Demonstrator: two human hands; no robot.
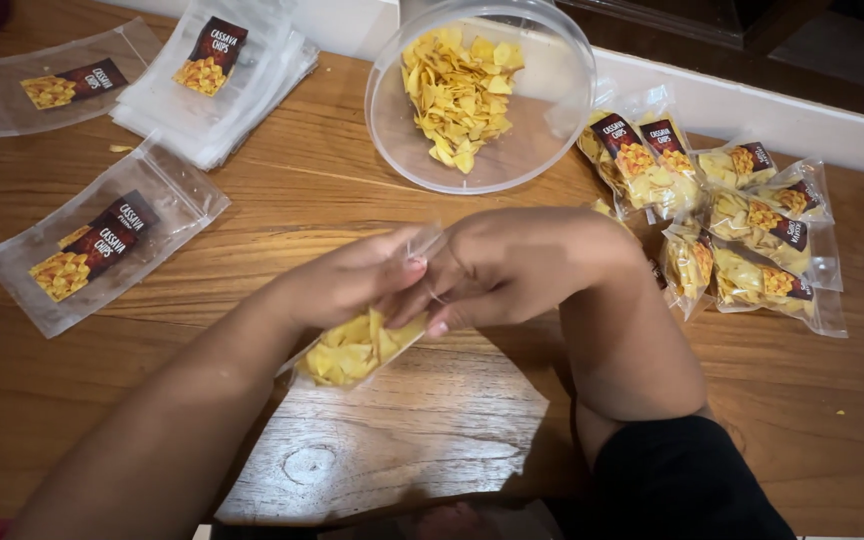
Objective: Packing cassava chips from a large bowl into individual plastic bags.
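Both hands meet above the middle of the wooden table (372, 440), pinching the top edge of a clear bag (357, 348) partly filled with yellow chips. The left hand (347, 280) grips the bag's upper left edge between thumb and fingers, and the right hand (512, 262) closes on the same edge just beside it, fingertips touching the plastic. The bag hangs tilted below the hands, its chip-filled end toward the lower left, just over the table. Beyond the hands a round clear tub (482, 95) lies tipped on its side, open toward the person, with a heap of loose chips (457, 90) inside. To the right of the tub and the right hand lies a cluster of filled bags (742, 235) with dark labels, touching and overlapping one another. On the left, 1 empty labelled bag (102, 240) lies flat and well apart from the hands. Farther back sits a stack of empty bags (217, 75), and another single empty bag (47, 88) lies near the far left corner. A dark sleeve (677, 480) covers the right upper arm.
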